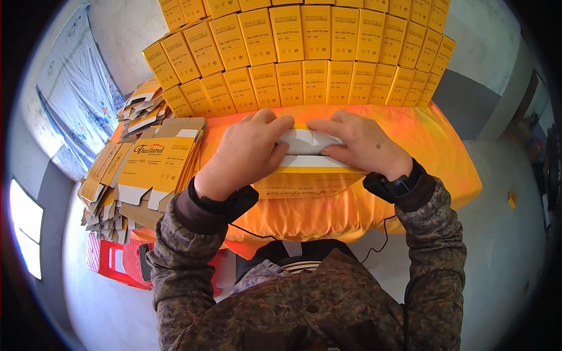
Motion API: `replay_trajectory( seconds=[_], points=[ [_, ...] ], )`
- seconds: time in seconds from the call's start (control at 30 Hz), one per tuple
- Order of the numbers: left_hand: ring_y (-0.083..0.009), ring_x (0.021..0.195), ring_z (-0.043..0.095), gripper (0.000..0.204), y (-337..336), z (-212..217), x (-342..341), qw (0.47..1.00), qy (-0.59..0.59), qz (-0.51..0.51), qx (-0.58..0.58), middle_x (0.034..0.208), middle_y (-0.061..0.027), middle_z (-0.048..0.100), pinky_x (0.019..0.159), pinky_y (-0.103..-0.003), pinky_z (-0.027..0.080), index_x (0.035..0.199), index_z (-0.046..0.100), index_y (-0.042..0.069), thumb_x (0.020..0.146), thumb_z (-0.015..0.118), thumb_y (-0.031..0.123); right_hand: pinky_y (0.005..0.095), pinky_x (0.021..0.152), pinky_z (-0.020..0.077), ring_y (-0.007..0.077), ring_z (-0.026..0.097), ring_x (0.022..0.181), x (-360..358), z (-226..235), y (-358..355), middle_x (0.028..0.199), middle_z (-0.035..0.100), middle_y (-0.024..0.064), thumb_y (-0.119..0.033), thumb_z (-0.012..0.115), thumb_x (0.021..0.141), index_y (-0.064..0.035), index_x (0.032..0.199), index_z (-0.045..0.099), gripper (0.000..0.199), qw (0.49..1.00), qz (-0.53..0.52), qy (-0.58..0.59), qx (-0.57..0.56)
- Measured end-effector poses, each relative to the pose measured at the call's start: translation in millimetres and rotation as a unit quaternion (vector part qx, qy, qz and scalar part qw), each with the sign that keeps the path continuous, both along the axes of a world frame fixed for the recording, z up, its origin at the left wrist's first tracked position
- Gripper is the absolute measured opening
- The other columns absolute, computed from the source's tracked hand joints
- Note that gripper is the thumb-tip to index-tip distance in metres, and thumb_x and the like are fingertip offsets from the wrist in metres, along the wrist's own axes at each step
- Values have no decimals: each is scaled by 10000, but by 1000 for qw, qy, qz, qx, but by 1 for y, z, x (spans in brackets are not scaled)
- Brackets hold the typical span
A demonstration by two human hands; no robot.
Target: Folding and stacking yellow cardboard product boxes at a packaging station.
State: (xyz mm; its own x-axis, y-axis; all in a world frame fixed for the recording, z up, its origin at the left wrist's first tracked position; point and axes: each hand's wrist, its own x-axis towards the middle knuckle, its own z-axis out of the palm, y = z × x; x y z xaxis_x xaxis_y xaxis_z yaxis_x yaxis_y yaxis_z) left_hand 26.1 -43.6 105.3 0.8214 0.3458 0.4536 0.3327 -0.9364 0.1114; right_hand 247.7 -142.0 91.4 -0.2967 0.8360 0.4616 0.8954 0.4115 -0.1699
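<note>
Camouflage sleeves [193, 234] nearest; left hand [246, 153] and right hand [363, 145] both pressed on yellow carton [307, 175], grip pinching its white flap [307, 141], on orange tabletop [445, 152].

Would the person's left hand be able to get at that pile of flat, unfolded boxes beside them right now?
Probably yes. The pile of flat boxes lies just left of the left hand with nothing between them. But both hands are busy on the yellow box, so the left would have to let go first.
</note>
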Motion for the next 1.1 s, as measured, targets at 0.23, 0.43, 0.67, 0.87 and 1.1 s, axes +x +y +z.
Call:
replay_trajectory(
  seconds=[0.23, 0.43, 0.67, 0.87, 1.1],
  points=[
    [-373, 980, 517, 547, -2, -21, -13, 987, -111, -99, -67, 1141, -209, 467, 823, -414, 472, 1162, 508, 43, 727, 756, 262, 353, 686, 460, 281, 563, 810, 6, -8, 4, 912, 542, 108, -48, 634, 802, -211, 1292, 522, 529, 998, 25, -17, -54],
    [-389, 1144, 448, 714, -9, -29, -17, 986, -119, -84, -85, 1283, -232, 392, 928, -426, 422, 1230, 484, 46, 667, 812, 340, 376, 721, 465, 303, 569, 836, -2, 0, 8, 919, 555, 127, -59, 632, 802, -123, 1214, 538, 428, 994, 65, 55, -64],
    [-393, 1147, 414, 695, -16, -37, -21, 978, -164, -91, -91, 1251, -224, 395, 928, -445, 417, 1212, 488, 57, 658, 821, 310, 391, 754, 470, 329, 574, 869, -24, 23, 14, 940, 573, 155, -81, 637, 794, -64, 1149, 488, 385, 993, 73, 10, -95],
    [-345, 1193, 403, 737, -9, -54, -31, 950, -257, -121, -131, 1294, -193, 370, 965, -418, 386, 1225, 486, 54, 646, 830, 352, 404, 800, 463, 351, 566, 932, -17, 19, 2, 1038, 559, 181, -154, 707, 738, -61, 1223, 445, 559, 969, 93, 103, -206],
    [-295, 1236, 396, 833, -17, -59, -41, 951, -222, -111, -184, 1348, -156, 357, 1017, -398, 332, 1280, 437, 39, 668, 790, 481, 455, 901, 405, 351, 508, 1055, -23, 8, -43, 1196, 471, 169, -278, 773, 673, -102, 1342, 391, 790, 994, 25, -88, -56]
  ],
)
